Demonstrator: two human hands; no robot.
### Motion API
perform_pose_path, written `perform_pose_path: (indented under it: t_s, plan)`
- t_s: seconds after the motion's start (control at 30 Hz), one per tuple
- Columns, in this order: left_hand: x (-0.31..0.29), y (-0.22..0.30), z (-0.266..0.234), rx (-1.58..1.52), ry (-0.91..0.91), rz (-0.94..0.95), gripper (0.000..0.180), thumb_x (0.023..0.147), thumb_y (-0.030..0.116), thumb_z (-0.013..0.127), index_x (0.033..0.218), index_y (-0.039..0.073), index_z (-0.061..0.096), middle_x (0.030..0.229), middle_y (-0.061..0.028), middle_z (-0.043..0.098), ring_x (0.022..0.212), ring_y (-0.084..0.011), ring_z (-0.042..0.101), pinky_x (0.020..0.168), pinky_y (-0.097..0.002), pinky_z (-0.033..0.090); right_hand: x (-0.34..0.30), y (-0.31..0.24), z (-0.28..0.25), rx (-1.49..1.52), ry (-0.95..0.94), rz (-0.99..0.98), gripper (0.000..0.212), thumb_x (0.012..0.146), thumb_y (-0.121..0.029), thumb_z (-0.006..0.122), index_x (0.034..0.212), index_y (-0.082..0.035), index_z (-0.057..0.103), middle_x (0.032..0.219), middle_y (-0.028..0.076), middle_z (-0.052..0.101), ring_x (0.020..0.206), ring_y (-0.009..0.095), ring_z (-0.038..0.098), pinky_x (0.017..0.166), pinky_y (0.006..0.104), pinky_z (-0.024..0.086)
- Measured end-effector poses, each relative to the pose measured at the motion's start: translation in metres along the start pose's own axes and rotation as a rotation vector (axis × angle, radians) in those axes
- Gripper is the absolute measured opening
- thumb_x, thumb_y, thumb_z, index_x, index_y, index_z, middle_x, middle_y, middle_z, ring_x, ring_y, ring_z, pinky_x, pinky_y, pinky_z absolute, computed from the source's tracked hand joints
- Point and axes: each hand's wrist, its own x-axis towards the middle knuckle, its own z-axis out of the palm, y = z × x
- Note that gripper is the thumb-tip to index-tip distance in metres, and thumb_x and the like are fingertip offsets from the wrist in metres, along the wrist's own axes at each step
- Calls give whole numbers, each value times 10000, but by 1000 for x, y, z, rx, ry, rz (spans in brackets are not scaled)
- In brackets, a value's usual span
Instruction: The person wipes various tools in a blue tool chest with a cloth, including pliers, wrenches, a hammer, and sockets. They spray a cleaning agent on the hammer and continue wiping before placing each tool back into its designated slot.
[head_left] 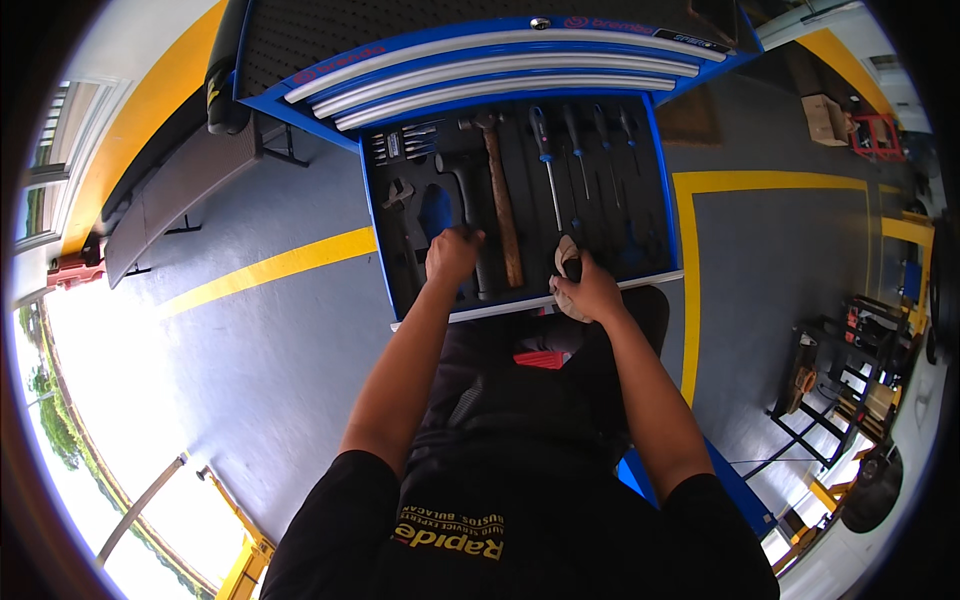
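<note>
In the drawer (660,277), screwdrivers (545,150) lie right of the hammer (502,200), an adjustable wrench (398,192) (beyond the left hand (454,256)) to its left. A cloth (566,248) sits in the right hand (592,291).

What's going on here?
A person's right hand grips a beige cloth near the front of an open tool drawer. The left hand is curled over the drawer's left part; whether it holds anything is hidden. A wooden-handled hammer lies between the hands, with screwdrivers to its right.
</note>
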Motion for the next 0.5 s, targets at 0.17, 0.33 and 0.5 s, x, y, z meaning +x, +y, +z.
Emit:
perform_pose_path:
  t_s: [0.17, 0.33, 0.5]
  plan:
    - [-26, 21, -8, 62, 259, -123, 642, 849, 464, 782, 1231, -17, 598, 1076, -245, 719, 1079, -439, 680, 932, -496, 536, 2, 10, 4, 68, 22, 12, 815, 838, -475, 766, 1446, -22, 467, 1229, 270, 679, 1158, 439, 650, 983, 487, 511]
    - [-6, -9, -10, 230, 232, -75, 804, 759, 517, 853, 1277, -11, 537, 1138, -208, 716, 1123, -399, 680, 939, -477, 547, 4, 12, 2, 144, -4, -6, 802, 841, -473, 762, 1418, 11, 485, 1239, 275, 674, 1171, 441, 643, 996, 472, 506]
    - [19, 13, -34, 355, -84, -199, 813, 743, 569, 863, 1280, 17, 605, 1233, -169, 711, 1182, -336, 678, 969, -450, 543, 9, 10, 0, 131, -74, 13, 765, 836, -464, 771, 1372, 16, 510, 1234, 287, 670, 1171, 445, 641, 996, 472, 507]
